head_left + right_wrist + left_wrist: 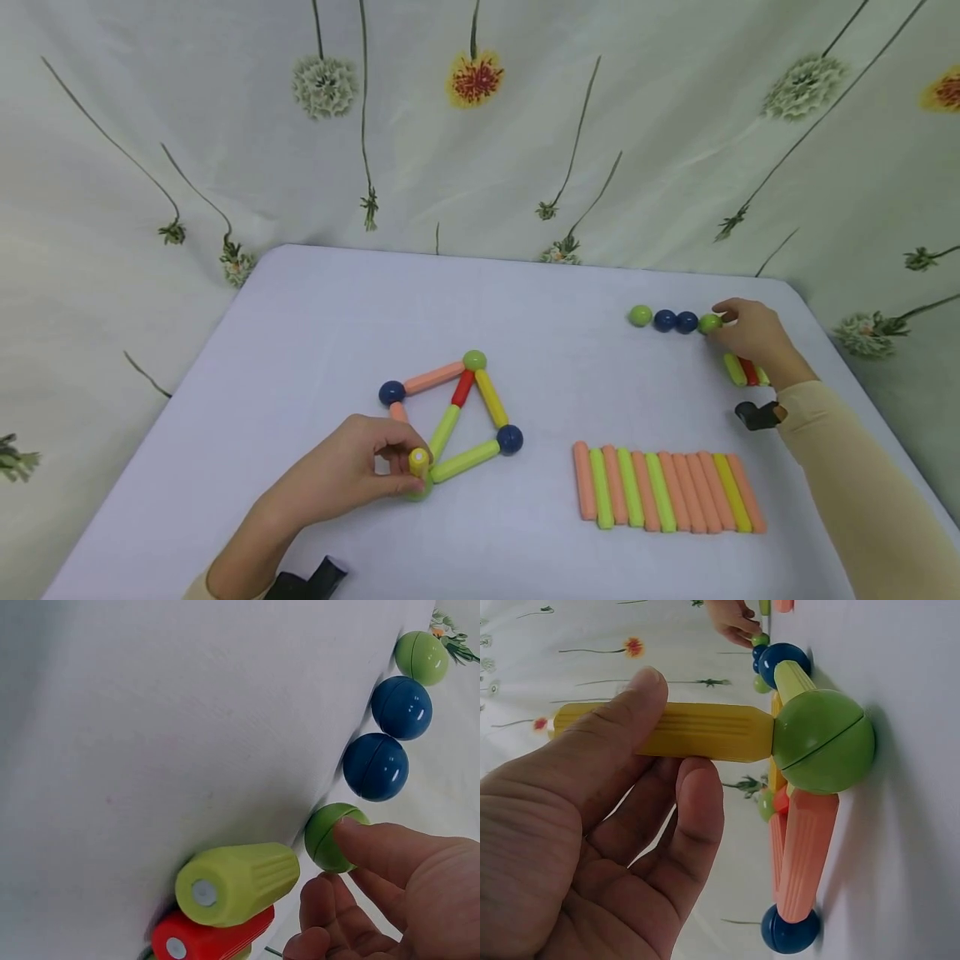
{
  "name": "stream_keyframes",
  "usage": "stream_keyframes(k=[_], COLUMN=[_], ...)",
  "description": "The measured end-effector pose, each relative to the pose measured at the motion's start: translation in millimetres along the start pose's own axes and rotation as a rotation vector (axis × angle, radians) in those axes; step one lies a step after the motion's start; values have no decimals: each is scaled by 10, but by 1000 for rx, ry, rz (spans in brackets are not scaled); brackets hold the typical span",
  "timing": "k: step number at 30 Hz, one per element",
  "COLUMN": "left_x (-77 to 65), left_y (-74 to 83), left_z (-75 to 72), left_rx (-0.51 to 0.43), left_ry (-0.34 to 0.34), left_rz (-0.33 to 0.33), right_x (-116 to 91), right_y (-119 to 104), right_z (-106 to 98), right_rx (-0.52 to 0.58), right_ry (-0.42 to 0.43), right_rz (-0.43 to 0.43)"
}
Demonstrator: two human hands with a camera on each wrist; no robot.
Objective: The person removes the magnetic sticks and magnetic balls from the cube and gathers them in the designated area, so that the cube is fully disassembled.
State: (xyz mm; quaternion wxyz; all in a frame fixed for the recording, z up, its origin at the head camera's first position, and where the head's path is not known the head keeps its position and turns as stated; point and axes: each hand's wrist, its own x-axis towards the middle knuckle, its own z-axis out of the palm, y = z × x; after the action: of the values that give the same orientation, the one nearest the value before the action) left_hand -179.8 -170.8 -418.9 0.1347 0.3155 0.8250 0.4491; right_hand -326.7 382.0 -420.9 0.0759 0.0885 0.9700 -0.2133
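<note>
My left hand pinches a yellow magnetic stick between thumb and fingers. The stick stands upright on a green ball, a front corner of a flat four-sided frame. Salmon, yellow and lime sticks form the frame's sides, with a blue ball at the right corner, another blue ball at the left and a green ball at the back. Red and lime sticks cross its middle. At the table's far right, my right hand grips another green ball, thumb on its side, at the end of a row.
Two blue balls and a green ball continue that row. Lime and red sticks lie beneath my right forearm. A long row of salmon, lime and yellow sticks lies at the front right. Behind the table hangs a flowered cloth.
</note>
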Motion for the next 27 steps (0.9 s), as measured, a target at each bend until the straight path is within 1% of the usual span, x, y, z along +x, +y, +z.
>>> stream_keyframes(k=[9, 15, 18, 20, 23, 25, 27], left_x=[-13, -13, -5, 4, 14, 19, 26], left_y=[-6, -29, -36, -41, -56, -72, -96], left_z=[11, 22, 24, 25, 32, 40, 48], left_rx=[-4, 18, 39, 59, 110, 143, 180], left_ry=[-15, -15, -18, -18, -18, -20, -23], left_rz=[-18, -23, -20, -4, 4, 4, 2], right_x=[-57, -108, -143, -171, -248, -330, -431], right_y=[-19, -18, -2, -4, -40, -109, -211], right_z=[16, 0, -25, -48, -89, -112, -123], right_rx=[6, -7, 0, 16, 36, 36, 30], right_ry=[-20, -4, 32, 65, 117, 150, 187], right_rz=[17, 26, 22, 15, -12, -49, -104])
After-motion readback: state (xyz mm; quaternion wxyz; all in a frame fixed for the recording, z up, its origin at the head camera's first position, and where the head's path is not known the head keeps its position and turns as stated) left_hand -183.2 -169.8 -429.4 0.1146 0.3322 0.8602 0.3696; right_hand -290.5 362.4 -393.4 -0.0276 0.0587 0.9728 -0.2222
